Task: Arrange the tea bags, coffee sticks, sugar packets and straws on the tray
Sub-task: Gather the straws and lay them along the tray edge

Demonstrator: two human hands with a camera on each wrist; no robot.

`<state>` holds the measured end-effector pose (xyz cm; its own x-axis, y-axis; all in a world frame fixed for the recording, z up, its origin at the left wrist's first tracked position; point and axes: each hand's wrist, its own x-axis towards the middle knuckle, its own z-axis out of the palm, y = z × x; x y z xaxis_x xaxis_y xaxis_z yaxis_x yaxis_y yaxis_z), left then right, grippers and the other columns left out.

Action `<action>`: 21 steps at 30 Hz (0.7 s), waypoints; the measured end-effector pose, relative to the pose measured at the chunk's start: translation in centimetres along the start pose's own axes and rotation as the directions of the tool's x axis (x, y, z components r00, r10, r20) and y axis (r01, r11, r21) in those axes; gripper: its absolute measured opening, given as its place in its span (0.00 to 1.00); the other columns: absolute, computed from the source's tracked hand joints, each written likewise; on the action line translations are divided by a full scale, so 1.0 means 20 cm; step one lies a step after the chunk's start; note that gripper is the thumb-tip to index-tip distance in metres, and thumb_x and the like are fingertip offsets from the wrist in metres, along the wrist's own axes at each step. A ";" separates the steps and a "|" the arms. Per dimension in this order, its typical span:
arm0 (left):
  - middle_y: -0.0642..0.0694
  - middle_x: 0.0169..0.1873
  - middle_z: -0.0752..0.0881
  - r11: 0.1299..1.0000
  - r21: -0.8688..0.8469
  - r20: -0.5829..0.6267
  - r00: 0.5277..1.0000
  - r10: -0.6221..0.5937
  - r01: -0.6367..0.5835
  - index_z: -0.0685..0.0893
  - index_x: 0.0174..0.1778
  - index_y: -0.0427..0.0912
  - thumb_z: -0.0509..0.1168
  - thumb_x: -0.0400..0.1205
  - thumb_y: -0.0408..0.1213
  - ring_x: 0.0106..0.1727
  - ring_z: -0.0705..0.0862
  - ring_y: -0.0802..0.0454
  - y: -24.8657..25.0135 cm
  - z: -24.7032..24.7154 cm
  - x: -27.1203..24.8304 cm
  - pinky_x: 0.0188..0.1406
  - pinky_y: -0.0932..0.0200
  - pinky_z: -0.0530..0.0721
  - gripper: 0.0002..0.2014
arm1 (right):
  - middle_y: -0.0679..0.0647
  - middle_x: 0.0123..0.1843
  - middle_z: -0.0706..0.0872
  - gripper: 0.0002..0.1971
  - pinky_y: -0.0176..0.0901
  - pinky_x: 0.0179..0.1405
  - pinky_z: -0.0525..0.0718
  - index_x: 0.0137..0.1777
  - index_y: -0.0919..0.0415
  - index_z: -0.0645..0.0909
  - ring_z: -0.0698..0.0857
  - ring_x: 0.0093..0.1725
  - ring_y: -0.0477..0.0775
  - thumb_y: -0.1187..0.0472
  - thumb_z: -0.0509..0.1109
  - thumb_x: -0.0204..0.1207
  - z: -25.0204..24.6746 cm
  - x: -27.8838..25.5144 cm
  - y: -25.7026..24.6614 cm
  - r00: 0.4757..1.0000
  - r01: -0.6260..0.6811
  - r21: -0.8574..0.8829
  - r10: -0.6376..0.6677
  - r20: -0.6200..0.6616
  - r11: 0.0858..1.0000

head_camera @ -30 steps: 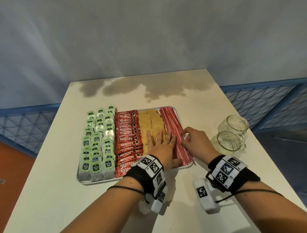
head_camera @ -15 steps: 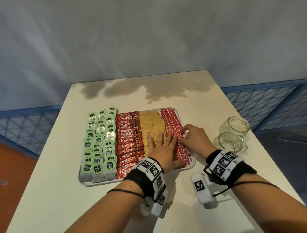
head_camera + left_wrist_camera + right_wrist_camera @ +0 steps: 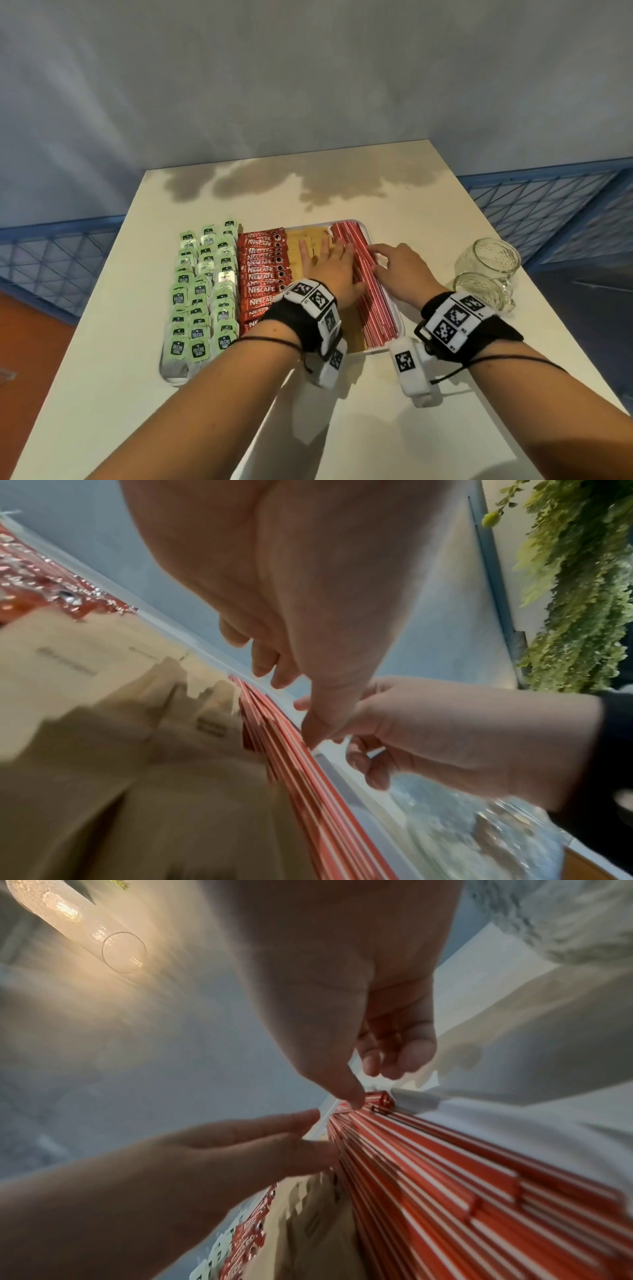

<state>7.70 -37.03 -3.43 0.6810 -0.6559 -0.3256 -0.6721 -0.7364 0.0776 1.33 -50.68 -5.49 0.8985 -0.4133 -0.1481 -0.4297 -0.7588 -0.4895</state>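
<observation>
White tray [image 3: 399, 327] mid-table, packed in columns: tea bags [image 3: 202, 294] at 9 o'clock, coffee sticks [image 3: 262, 274], sugar packets [image 3: 301, 255], straws [image 3: 371, 305] at 3 o'clock. Left hand [image 3: 330, 270] flat, fingers straight, on sugar beside straws. Right hand [image 3: 399, 270] fingers curled against straws' outer edge, clamped or not unclear. Step: squaring straws. Next: gentle inward nudge
</observation>
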 end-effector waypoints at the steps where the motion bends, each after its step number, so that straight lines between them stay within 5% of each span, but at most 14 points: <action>1: 0.44 0.87 0.43 1.000 0.000 0.018 1.000 -0.010 0.010 0.43 0.87 0.46 0.55 0.83 0.62 0.86 0.37 0.40 0.00 -0.02 0.04 0.72 0.27 0.24 0.42 | 0.65 0.68 0.75 0.24 0.46 0.55 0.80 0.81 0.42 0.68 0.84 0.53 0.61 0.52 0.62 0.85 0.01 0.02 0.01 0.998 -0.036 -0.010 0.036 0.048 0.999; 4: 0.44 0.87 0.45 1.000 0.003 0.062 0.998 -0.010 0.010 0.44 0.87 0.45 0.52 0.82 0.68 0.86 0.39 0.38 0.00 -0.03 0.14 0.73 0.24 0.26 0.45 | 0.69 0.72 0.71 0.25 0.54 0.64 0.81 0.84 0.36 0.57 0.84 0.57 0.65 0.48 0.53 0.88 0.04 0.05 0.04 0.982 -0.065 -0.051 0.073 0.174 0.997; 11: 0.47 0.87 0.46 0.999 0.023 0.097 0.995 0.032 -0.034 0.46 0.87 0.47 0.51 0.86 0.55 0.86 0.38 0.39 -0.01 -0.03 0.23 0.72 0.21 0.25 0.36 | 0.68 0.66 0.78 0.25 0.50 0.60 0.80 0.84 0.38 0.56 0.84 0.55 0.64 0.45 0.51 0.88 0.08 0.07 0.10 0.984 -0.041 -0.016 0.043 0.174 0.999; 15: 0.49 0.87 0.43 0.996 0.043 0.099 0.992 0.079 -0.083 0.41 0.87 0.49 0.46 0.86 0.63 0.86 0.38 0.38 -0.01 0.01 0.21 0.71 0.21 0.24 0.38 | 0.68 0.68 0.72 0.25 0.52 0.59 0.81 0.85 0.35 0.50 0.82 0.54 0.65 0.47 0.49 0.89 0.07 0.07 0.09 0.979 -0.021 -0.055 0.031 0.200 0.998; 21: 0.50 0.87 0.40 0.997 0.030 0.093 0.993 0.069 -0.073 0.39 0.87 0.51 0.46 0.87 0.62 0.86 0.35 0.40 -0.02 0.02 0.20 0.70 0.24 0.21 0.37 | 0.68 0.70 0.69 0.27 0.54 0.63 0.80 0.86 0.38 0.46 0.80 0.61 0.66 0.45 0.47 0.89 0.06 0.05 0.08 0.968 -0.030 -0.097 0.053 0.245 0.995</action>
<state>10.70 -39.29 -5.13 0.6025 -0.6871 -0.4060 -0.7280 -0.6816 0.0731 1.66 -51.71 -7.40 0.8691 -0.3167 -0.3801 -0.4630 -0.7913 -0.3993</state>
